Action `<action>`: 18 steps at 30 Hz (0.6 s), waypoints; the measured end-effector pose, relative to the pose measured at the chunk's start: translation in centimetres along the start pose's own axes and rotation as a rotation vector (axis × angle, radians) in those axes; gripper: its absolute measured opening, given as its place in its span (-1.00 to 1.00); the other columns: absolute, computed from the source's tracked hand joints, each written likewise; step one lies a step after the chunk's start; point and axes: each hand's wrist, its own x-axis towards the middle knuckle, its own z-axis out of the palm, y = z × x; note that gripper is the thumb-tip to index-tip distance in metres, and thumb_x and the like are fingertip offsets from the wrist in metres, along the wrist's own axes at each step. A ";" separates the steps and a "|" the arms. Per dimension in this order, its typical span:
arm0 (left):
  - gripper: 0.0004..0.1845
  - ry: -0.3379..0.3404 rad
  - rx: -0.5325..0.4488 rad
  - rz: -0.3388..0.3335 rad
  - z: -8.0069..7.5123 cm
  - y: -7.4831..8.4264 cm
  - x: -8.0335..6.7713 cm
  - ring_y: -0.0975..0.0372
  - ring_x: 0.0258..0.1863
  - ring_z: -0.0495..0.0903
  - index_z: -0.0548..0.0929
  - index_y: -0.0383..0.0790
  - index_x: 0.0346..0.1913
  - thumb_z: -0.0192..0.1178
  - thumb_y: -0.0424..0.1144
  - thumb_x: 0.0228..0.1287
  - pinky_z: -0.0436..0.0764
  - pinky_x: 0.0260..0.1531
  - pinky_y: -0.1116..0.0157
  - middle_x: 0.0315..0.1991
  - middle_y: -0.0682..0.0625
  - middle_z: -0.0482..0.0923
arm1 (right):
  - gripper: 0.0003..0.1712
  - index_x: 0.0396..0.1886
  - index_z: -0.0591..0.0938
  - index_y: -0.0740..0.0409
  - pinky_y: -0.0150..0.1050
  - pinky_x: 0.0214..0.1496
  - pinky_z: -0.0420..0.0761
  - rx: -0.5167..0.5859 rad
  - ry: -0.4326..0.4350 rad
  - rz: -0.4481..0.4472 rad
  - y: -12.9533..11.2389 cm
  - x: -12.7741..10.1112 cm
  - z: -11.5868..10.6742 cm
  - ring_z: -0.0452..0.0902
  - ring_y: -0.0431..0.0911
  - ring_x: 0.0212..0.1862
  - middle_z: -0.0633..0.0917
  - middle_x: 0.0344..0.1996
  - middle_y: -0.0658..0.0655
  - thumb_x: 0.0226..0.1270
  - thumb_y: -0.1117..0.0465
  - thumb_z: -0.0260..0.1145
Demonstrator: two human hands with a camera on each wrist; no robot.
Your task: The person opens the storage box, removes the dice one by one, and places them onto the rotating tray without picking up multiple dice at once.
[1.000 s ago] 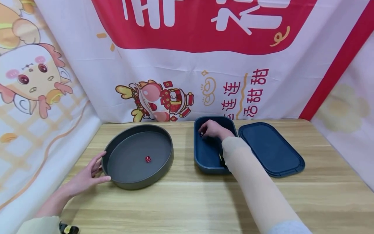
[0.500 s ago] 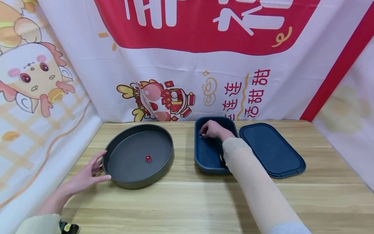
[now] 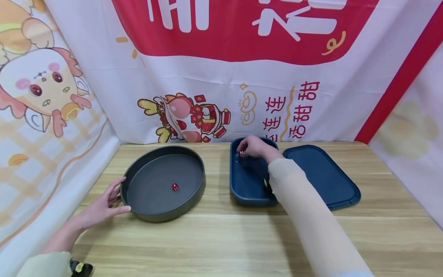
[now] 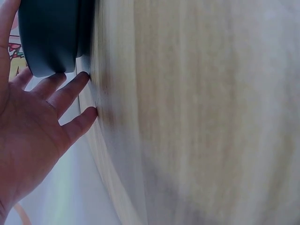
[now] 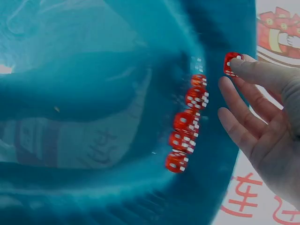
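Observation:
My right hand [image 3: 257, 147] is inside the far end of a dark blue rectangular box [image 3: 246, 188], pinching a red die [image 5: 229, 70] between thumb and forefinger. The right wrist view shows several other red dice [image 5: 181, 123] with white pips in a row along the box's inner end wall, just below that hand. At the left stands a round dark grey pan [image 3: 152, 192] with one red die [image 3: 175, 187] on its floor. My left hand [image 3: 98, 211] rests against the pan's left outer side, fingers spread, thumb extended towards the front.
A flat dark blue lid [image 3: 330, 181] lies right of the box, partly behind my right forearm. All stand on a light wood table [image 3: 194, 246]. A printed cloth [image 3: 211, 80] hangs behind the table, with more cloth at both sides.
The right hand has risen slightly and shifted towards the box's far end, with a die pinched in its fingers. The left hand, the pan and its die stay put.

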 end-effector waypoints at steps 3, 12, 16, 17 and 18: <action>0.05 0.001 0.000 0.003 0.0 -0.2 0.0 -0.48 0.21 0.20 -0.23 -0.26 0.53 0.34 -0.29 0.24 0.30 0.12 -0.25 0.33 -0.69 -0.10 | -0.75 -0.05 0.69 0.23 -0.10 0.08 0.55 -0.001 0.005 0.000 -0.7 -0.5 -0.8 0.54 0.01 -0.05 0.67 -0.13 0.17 0.28 0.42 0.32; 0.08 0.002 0.028 -0.008 0.0 -0.3 0.0 -0.47 0.21 0.20 -0.25 -0.22 0.54 0.35 -0.26 0.23 0.30 0.12 -0.25 0.32 -0.69 -0.08 | -0.78 -0.10 0.72 0.21 -0.17 0.03 0.58 -0.038 0.001 -0.144 -4.2 -1.6 -1.8 0.58 -0.04 -0.07 0.71 -0.16 0.12 0.26 0.39 0.35; 0.07 0.003 0.030 -0.007 -0.1 -0.2 0.0 -0.47 0.21 0.20 -0.24 -0.23 0.54 0.35 -0.26 0.23 0.30 0.12 -0.25 0.33 -0.69 -0.08 | -0.79 -0.10 0.73 0.17 -0.24 -0.06 0.61 -0.060 -0.017 -0.223 -6.1 -1.6 -1.0 0.60 -0.08 -0.13 0.72 -0.19 0.08 0.28 0.37 0.36; 0.07 0.000 0.028 -0.006 -0.1 -0.2 0.0 -0.47 0.21 0.19 -0.24 -0.23 0.54 0.35 -0.26 0.23 0.30 0.12 -0.25 0.33 -0.69 -0.09 | -0.79 -0.10 0.73 0.16 -0.25 -0.07 0.62 -0.063 -0.026 -0.240 -6.6 -1.5 -0.7 0.60 -0.09 -0.15 0.72 -0.20 0.07 0.28 0.36 0.36; 0.08 -0.002 0.028 -0.006 -0.1 -0.1 0.0 -0.47 0.21 0.19 -0.24 -0.24 0.54 0.35 -0.26 0.23 0.30 0.12 -0.25 0.33 -0.69 -0.09 | -0.79 -0.09 0.73 0.16 -0.27 -0.08 0.62 -0.067 -0.033 -0.260 -7.0 -1.5 -0.5 0.60 -0.10 -0.16 0.72 -0.21 0.06 0.29 0.36 0.36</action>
